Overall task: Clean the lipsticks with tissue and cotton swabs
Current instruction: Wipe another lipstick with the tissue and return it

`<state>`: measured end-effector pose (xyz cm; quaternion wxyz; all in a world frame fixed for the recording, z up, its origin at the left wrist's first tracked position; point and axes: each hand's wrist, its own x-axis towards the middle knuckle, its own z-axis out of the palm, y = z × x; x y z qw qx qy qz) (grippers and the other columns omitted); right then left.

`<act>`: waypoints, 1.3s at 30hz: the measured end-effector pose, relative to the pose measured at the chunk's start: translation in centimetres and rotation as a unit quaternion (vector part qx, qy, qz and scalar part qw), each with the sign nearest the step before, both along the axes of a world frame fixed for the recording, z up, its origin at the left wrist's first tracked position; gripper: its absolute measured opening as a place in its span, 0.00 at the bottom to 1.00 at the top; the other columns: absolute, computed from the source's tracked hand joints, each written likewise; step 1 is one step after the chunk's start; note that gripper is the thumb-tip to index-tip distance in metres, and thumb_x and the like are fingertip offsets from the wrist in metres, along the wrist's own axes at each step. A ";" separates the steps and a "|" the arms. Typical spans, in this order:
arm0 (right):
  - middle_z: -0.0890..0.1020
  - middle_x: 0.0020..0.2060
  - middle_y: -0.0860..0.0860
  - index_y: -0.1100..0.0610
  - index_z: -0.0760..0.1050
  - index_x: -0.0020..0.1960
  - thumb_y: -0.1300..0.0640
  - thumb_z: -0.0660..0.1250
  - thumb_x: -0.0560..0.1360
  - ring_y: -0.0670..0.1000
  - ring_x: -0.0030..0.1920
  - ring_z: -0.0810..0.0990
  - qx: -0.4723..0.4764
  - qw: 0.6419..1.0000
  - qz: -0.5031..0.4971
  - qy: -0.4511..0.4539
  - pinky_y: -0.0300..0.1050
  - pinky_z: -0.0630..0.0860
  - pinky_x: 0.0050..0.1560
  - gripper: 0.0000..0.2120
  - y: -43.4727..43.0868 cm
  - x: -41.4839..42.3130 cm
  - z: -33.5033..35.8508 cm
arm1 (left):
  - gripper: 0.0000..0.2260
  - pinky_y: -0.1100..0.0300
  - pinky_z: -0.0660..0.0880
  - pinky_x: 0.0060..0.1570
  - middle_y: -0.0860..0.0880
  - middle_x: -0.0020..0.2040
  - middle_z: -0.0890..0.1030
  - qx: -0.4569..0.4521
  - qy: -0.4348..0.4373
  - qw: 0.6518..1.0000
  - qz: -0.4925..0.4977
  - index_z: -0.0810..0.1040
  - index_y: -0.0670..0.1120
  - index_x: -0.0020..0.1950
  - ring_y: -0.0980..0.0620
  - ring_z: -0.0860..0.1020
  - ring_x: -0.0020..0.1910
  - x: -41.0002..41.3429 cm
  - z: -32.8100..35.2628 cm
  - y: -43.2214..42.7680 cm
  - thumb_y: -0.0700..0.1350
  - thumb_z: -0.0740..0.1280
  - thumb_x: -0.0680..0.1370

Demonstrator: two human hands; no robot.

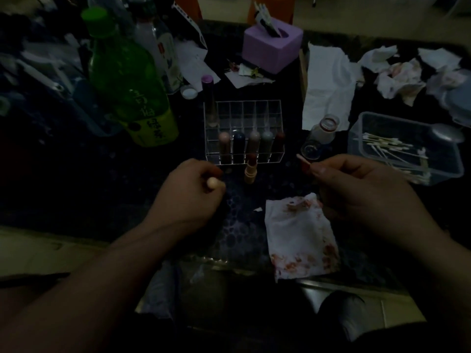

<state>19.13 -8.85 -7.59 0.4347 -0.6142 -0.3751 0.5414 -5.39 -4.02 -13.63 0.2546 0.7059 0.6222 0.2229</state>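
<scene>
Dim cluttered table suggests the job is well along: stained tissues heaped far right; clear rack holding five capped lipsticks; left hand curled round a cream cap, right hand pinching a cotton swab; one uncapped lipstick before the rack, likely unfinished.

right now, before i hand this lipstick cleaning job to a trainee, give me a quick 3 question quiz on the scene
1. True or false: the open lipstick stands inside the clear organizer.
2. Which hand pinches the cotton swab? A) left B) right C) neither
3. How many capped lipsticks stand in the organizer's front row?

Key
1. False. It stands on the table, just in front of the organizer.
2. B. The right hand pinches it, while the left hand grips a cream cap.
3. Five.
</scene>
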 end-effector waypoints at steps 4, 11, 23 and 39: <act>0.67 0.24 0.53 0.62 0.79 0.41 0.59 0.68 0.76 0.49 0.23 0.61 0.024 1.000 0.016 -0.004 0.41 0.61 0.26 0.08 0.4 -0.6 -0.2 | 0.05 0.68 0.65 0.43 0.52 0.47 0.77 0.013 -0.004 1.000 -0.001 0.82 0.47 0.51 0.56 0.74 0.47 1.3 -1.2 0.9 0.46 0.71 0.76; 0.67 0.23 0.53 0.56 0.80 0.36 0.59 0.68 0.76 0.49 0.22 0.60 0.027 0.999 0.012 0.017 0.40 0.60 0.26 0.10 0.5 -0.6 -0.1 | 0.07 0.60 0.71 0.49 0.52 0.49 0.75 0.010 0.011 1.000 -0.015 0.81 0.48 0.51 0.54 0.75 0.49 2.7 -1.9 1.3 0.47 0.74 0.75; 0.66 0.24 0.53 0.55 0.79 0.35 0.60 0.68 0.77 0.49 0.23 0.60 0.027 0.999 0.009 0.043 0.39 0.60 0.26 0.12 0.6 -0.4 -0.3 | 0.17 0.48 0.76 0.56 0.53 0.52 0.75 -0.018 -0.003 0.999 0.032 0.82 0.58 0.53 0.49 0.75 0.55 4.8 -1.9 1.3 0.62 0.76 0.68; 0.67 0.24 0.53 0.54 0.82 0.40 0.51 0.69 0.70 0.49 0.24 0.61 0.078 0.995 0.047 0.039 0.42 0.60 0.27 0.07 -0.7 -0.3 1.5 | 0.10 0.59 0.78 0.38 0.49 0.39 0.85 -0.133 -0.219 0.966 0.040 0.81 0.45 0.44 0.52 0.84 0.39 3.7 6.2 -0.8 0.47 0.79 0.69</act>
